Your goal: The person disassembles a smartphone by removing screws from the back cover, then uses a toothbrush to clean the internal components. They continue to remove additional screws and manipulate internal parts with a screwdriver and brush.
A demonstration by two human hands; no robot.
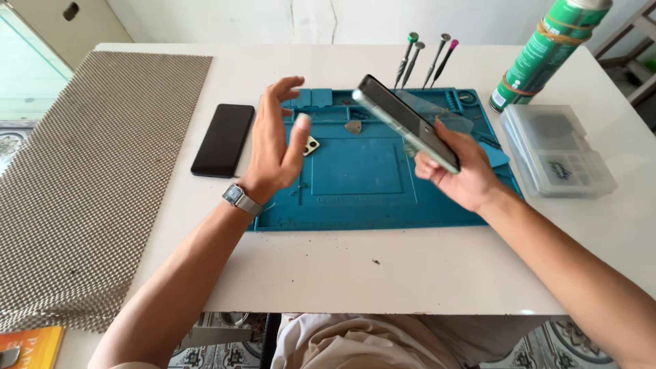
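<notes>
- While your right hand [465,174] holds the green-edged smartphone [406,121] tilted above the blue repair mat [362,198], its grip is wrapped round the lower end.
- Your left hand [273,140] hovers beside it, fingers spread, grasping nothing.
- Judging by the small camera module [311,145] and guitar-pick opener [353,126] lying loose on the mat, disassembly looks begun, not finished.
- Precision screwdrivers [424,58] stand at the mat's far edge; a second black phone [223,139] lies on the tabletop [355,273].
</notes>
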